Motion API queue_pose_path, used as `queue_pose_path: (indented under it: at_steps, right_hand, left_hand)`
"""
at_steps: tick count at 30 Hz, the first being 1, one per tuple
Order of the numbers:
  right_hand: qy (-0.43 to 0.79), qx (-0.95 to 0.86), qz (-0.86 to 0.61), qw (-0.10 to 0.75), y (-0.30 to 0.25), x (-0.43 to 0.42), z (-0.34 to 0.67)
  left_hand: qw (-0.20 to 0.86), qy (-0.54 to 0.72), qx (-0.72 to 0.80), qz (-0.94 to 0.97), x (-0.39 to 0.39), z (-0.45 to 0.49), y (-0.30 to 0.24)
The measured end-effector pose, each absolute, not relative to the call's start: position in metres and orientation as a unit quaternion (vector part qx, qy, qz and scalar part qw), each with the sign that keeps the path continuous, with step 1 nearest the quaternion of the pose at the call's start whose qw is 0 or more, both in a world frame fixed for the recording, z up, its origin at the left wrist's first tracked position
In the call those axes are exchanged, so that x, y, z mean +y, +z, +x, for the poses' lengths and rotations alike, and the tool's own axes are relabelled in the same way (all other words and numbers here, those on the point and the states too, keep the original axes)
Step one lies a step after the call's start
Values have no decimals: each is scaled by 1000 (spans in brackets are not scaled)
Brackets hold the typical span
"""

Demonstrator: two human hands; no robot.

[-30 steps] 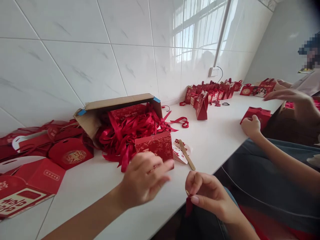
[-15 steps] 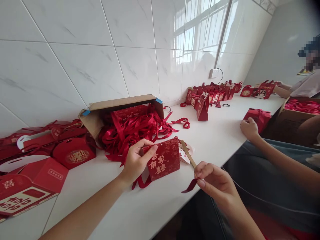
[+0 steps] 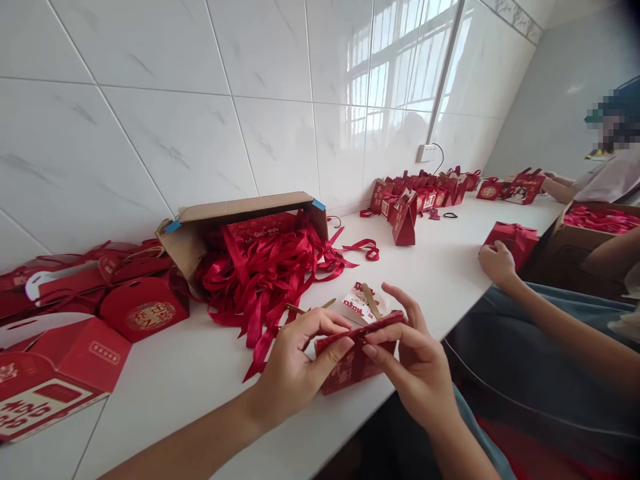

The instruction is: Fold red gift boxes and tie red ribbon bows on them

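A small red gift box (image 3: pixel 345 377) with gold print is between my two hands, over the table near its front edge. My left hand (image 3: pixel 300 357) pinches the box's top edge from the left, thumb in front. From the right, the thumb and index finger of my right hand (image 3: pixel 420 373) close on the same top edge, with another finger raised. The ribbon end is hidden by the fingers. Just behind the box, gold strips (image 3: pixel 371 301) and a white-and-red printed piece (image 3: pixel 356 303) show. Loose red ribbons (image 3: pixel 260 267) spill from a cardboard box (image 3: pixel 245 202).
Larger red gift boxes (image 3: pixel 145 307) stand at left. Along the tiled wall (image 3: pixel 270 147) are rows of small red boxes (image 3: pixel 405 223). At right, a co-worker's hand (image 3: pixel 497 263) rests by a red box (image 3: pixel 520 240), beside a carton (image 3: pixel 570 243) of ribbons. Another person sits farther back.
My right hand has moved left to the box's top edge. The box has shifted right and toward me. The gold strip and dark red ribbon end no longer show in my right fingers.
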State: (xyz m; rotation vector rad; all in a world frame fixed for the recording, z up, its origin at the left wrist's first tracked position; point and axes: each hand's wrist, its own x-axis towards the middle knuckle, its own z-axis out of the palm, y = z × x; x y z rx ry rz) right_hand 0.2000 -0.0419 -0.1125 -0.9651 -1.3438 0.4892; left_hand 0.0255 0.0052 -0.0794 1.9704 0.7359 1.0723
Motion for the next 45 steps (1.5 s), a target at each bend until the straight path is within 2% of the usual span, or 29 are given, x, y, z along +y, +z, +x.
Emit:
queue_pose_path:
  at_steps: [9, 12, 26, 31, 36, 41, 45]
  right_hand:
    - [210, -615, -414, 637, -112, -51, 200]
    - [199, -604, -406, 656, -114, -52, 200]
    - [93, -625, -395, 667, -120, -54, 202]
    - [128, -553, -383, 728, -122, -53, 197]
    - [208, -562, -375, 707, -120, -57, 194]
    - [201, -569, -325, 728, -118, -64, 187]
    - [165, -583, -314, 731, -114, -70, 190]
  left_hand:
    - [358, 442, 266, 779, -4, 27, -81]
    - [358, 443, 269, 777, -4, 28, -80]
    - [348, 441, 250, 788, -9, 29, -82]
    - [334, 437, 217, 806, -13, 27, -85]
    - [283, 451, 204, 822, -20, 28, -92]
    - [208, 504, 247, 801, -30, 32, -97]
    - [110, 450, 250, 850, -36, 28, -77]
